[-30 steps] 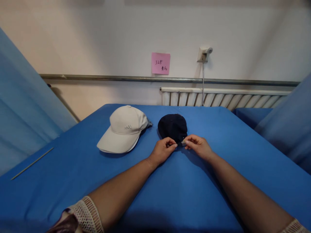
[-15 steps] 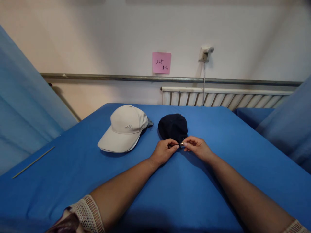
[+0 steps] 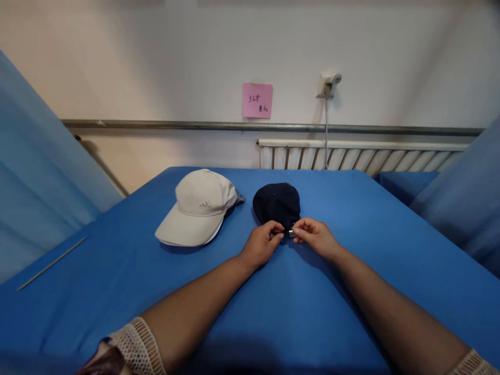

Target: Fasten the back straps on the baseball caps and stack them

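Note:
A dark navy cap [image 3: 277, 203] lies on the blue-covered table with its back strap toward me. At the strap's near edge a small shiny metal buckle [image 3: 291, 233] shows. My right hand [image 3: 314, 238] pinches this buckle between thumb and fingers. Just left of it, my left hand [image 3: 263, 242] is closed in a pinch on the dark strap, whose end is mostly hidden by the fingers. To the left sits a cream baseball cap [image 3: 201, 203] with a small logo, its brim pointing left and toward me; neither hand touches it.
A thin stick [image 3: 50, 264] lies on the blue cloth [image 3: 250, 312] at far left. Blue curtains [image 3: 42, 156] hang on both sides. Behind the table are a radiator [image 3: 351, 156], a metal rail [image 3: 195, 125], a pink note [image 3: 257, 101] and a plugged socket [image 3: 327, 86].
The metal buckle has turned slightly between my right fingers and shows more of its silver face. Both hands stay in nearly the same place; the caps have not moved.

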{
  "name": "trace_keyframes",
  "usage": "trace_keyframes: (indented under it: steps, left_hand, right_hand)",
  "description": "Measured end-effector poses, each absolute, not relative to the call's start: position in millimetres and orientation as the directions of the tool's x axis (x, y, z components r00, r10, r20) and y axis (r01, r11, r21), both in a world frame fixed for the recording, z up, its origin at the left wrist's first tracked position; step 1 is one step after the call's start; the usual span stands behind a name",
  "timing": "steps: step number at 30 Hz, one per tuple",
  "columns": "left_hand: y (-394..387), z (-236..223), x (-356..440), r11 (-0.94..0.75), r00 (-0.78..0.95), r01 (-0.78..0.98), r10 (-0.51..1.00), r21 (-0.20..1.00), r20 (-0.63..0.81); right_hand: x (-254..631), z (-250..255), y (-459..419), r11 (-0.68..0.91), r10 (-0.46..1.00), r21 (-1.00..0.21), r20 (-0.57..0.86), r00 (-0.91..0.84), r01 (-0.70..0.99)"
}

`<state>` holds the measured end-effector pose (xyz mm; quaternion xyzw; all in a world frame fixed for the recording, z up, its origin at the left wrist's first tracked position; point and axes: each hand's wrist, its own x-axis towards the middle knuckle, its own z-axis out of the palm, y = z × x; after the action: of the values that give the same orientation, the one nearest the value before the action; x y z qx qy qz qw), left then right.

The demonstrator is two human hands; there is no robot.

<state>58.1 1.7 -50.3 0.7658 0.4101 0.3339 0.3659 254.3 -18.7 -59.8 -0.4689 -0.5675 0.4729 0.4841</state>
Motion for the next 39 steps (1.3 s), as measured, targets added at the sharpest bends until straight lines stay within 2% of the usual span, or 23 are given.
trace_keyframes:
  steps: [5, 9, 18, 22, 26, 32, 37, 39]
  left_hand:
    - [-1.3, -49.1, 60.2, -0.427, 0.453, 0.393, 0.861, 0.814, 0.232]
    - [-2.3, -44.6, 59.2, -0.446, 0.449, 0.436, 0.861, 0.782, 0.241]
    - [-4.0, -40.8, 58.5, -0.427, 0.387, 0.461, 0.885, 0.778, 0.258]
    - [-5.9, -42.5, 59.8, -0.454, 0.456, 0.405, 0.853, 0.794, 0.255]
    - [-6.9, -42.2, 59.3, -0.472, 0.463, 0.413, 0.845, 0.779, 0.266]
    - [-6.4, -31.4, 52.6, -0.482, 0.356, 0.443, 0.869, 0.756, 0.345]
    - [1.0, -21.3, 44.4, -0.414, 0.127, 0.338, 0.910, 0.845, 0.395]
    - [3.4, -21.1, 42.5, -0.394, 0.091, 0.299, 0.918, 0.869, 0.385]
  right_hand:
    - [251.2, -63.7, -19.3, 0.106, 0.983, -0.993, 0.098, -0.157, 0.044]
    - [251.8, -62.1, -19.0, 0.103, 0.987, -0.995, 0.100, -0.124, 0.018]
    - [252.7, -50.1, -25.1, -0.009, 0.989, -0.995, 0.006, -0.151, -0.099]
    - [250.2, -53.2, -25.1, -0.056, 0.980, -0.981, -0.019, -0.196, -0.186]
    - [251.8, -54.6, -22.9, -0.089, 0.985, -0.979, -0.059, -0.165, -0.183]
    - [259.9, -52.3, -19.9, -0.044, 0.997, -0.987, -0.032, -0.077, -0.154]
    - [263.7, -54.9, -18.4, -0.028, 0.999, -0.990, -0.023, -0.040, -0.137]
    - [263.7, -55.3, -18.5, -0.031, 0.999, -0.988, -0.024, -0.044, -0.149]
